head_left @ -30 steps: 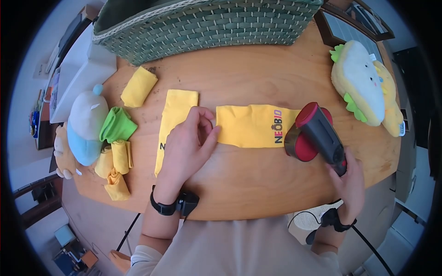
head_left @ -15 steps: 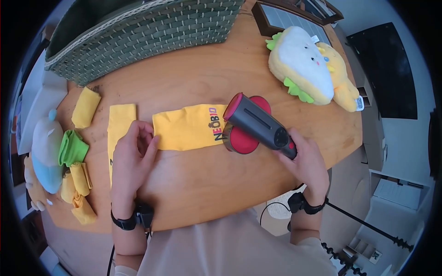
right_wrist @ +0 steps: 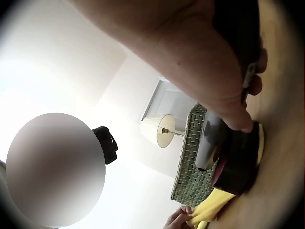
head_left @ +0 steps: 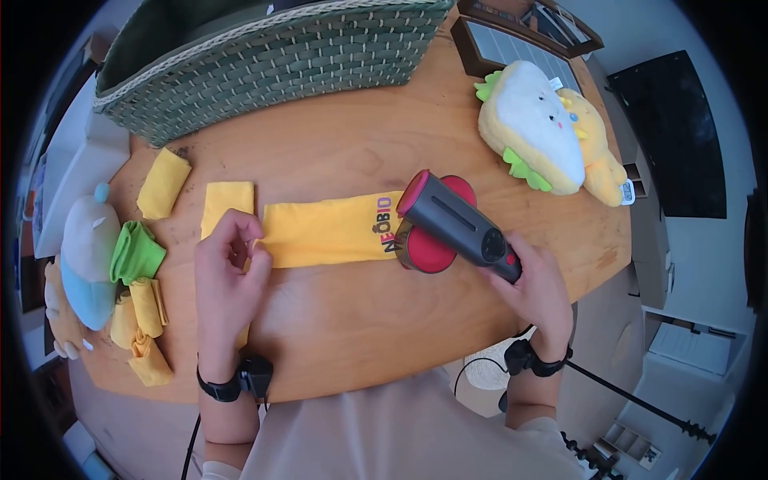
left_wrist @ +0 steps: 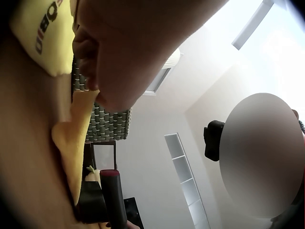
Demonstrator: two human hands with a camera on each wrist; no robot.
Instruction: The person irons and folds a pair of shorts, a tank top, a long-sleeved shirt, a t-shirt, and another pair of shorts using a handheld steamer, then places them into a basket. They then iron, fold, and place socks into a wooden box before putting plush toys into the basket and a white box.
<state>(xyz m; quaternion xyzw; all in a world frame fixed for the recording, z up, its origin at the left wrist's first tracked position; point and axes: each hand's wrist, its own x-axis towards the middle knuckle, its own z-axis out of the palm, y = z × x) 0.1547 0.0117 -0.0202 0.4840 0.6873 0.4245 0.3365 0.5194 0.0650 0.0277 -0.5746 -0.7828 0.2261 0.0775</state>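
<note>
A yellow cloth strip (head_left: 320, 232) with printed letters lies across the wooden table. My left hand (head_left: 232, 280) pinches its left end between thumb and fingers; the left wrist view shows that end of the cloth (left_wrist: 76, 124) lifted off the table. My right hand (head_left: 538, 288) grips the handle of a dark grey device (head_left: 460, 220) with red ends, which rests on the cloth's right end. In the right wrist view my right hand (right_wrist: 209, 71) is curled round the handle. A second yellow cloth (head_left: 228, 200) lies partly under my left hand.
A green woven basket (head_left: 280, 72) stands at the back. Left are a rolled yellow cloth (head_left: 164, 184), a green cloth (head_left: 138, 252), several folded yellow cloths (head_left: 146, 308) and a blue-white plush (head_left: 90, 264). A sandwich plush (head_left: 532, 124) sits back right, near a framed panel (head_left: 512, 48).
The head view has swung to the right. My left hand now pinches the strip's left end, and the strip looks straighter. My right hand keeps its grip on the device.
</note>
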